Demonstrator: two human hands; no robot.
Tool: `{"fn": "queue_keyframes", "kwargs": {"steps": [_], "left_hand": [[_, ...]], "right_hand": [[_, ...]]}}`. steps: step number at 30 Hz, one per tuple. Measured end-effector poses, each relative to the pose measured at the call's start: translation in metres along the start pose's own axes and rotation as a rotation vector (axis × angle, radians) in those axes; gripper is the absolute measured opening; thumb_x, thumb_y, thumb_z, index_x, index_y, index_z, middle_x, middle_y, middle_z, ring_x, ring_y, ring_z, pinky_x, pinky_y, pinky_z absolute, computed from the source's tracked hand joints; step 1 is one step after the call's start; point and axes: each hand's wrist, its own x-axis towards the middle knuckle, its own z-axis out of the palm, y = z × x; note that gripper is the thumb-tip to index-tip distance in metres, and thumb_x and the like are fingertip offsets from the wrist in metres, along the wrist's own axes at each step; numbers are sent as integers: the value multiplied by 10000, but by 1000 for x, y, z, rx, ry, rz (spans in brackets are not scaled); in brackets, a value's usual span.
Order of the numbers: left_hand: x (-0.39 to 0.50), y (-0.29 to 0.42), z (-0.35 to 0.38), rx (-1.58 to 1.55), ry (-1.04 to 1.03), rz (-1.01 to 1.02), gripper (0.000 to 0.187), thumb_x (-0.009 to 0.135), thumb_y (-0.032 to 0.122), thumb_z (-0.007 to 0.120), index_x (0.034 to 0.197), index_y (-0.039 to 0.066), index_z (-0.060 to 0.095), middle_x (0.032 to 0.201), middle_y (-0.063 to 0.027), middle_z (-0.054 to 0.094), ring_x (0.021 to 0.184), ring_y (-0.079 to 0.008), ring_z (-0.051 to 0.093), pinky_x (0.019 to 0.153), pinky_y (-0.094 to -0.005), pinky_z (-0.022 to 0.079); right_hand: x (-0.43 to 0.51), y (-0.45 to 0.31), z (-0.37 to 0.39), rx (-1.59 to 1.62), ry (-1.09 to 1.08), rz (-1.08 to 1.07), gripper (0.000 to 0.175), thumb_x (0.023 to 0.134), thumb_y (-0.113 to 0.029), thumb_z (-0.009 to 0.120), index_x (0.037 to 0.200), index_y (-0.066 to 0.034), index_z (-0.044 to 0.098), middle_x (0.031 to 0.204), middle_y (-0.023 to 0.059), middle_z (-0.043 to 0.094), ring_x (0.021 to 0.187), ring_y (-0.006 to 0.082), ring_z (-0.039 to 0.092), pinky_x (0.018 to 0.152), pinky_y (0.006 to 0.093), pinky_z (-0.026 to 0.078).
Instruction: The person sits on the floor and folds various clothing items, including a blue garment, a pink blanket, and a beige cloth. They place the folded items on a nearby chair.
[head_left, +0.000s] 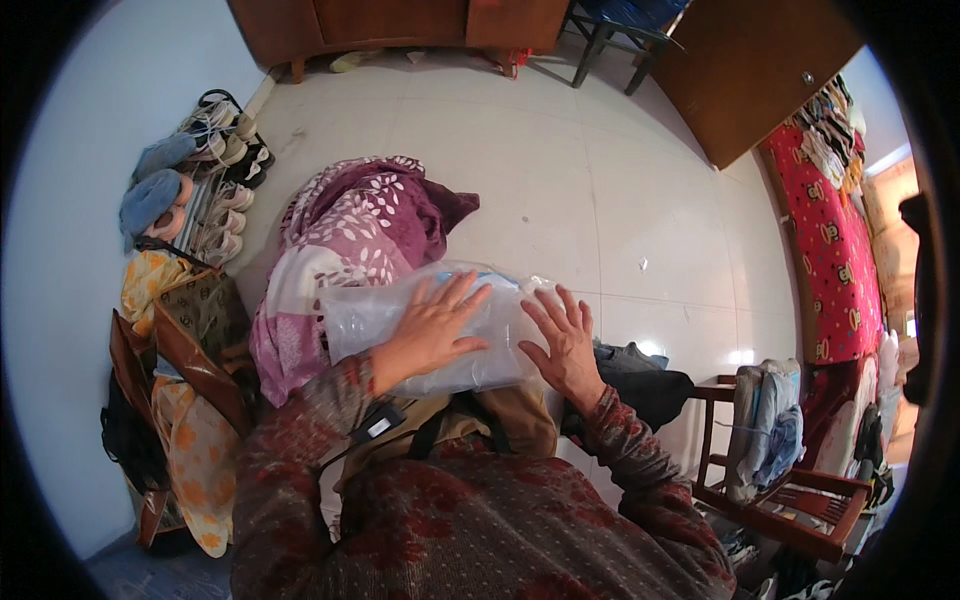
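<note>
A clear plastic bag (367, 319) lies across my lap, with a bit of blue showing at its far edge. My left hand (436, 326) rests palm down on the middle of the bag, fingers spread. Near the bag's right end is my right hand (559, 337), its fingers apart, touching or just above the plastic. Against the bag's far left side lies a bunched purple and white blanket (352, 225) with a leaf pattern. Whether anything besides the blue part is inside the bag, I cannot tell.
Shoes (225, 217) fill a rack by the left wall, with patterned bags (199, 322) nearer me. Dark clothing (637, 379) lies to my right, beside a wooden chair (795, 495) holding folded clothes. A wooden cabinet (390, 22) and an open door (750, 67) stand beyond the tiled floor.
</note>
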Motion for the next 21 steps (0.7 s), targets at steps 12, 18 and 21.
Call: {"fn": "queue_keyframes", "kwargs": {"steps": [12,18,21], "left_hand": [[-64,-72,33,-263,142,-220,749,948,522,534,1540,135,288,1553,-203,300,1432,-399,276,1168,-488,204],[-66,-84,56,-553,249,-162,722,966,477,521,1529,80,303,1561,-214,279,1445,-380,263,1179,-434,194],[-67,-85,65,-585,268,-159,711,970,459,515,1528,73,302,1566,-214,268,1452,-373,252,1180,-428,191]], "right_hand": [[4,27,57,390,-12,-21,610,945,-413,545,1491,-184,397,1563,121,324,1440,423,240,1170,531,184],[-8,32,79,596,56,-26,602,969,-369,478,1493,-94,370,1566,167,296,1455,402,220,1201,491,141],[-8,29,89,663,74,0,610,965,-362,477,1492,-77,363,1566,181,287,1459,397,217,1205,488,130]]}}
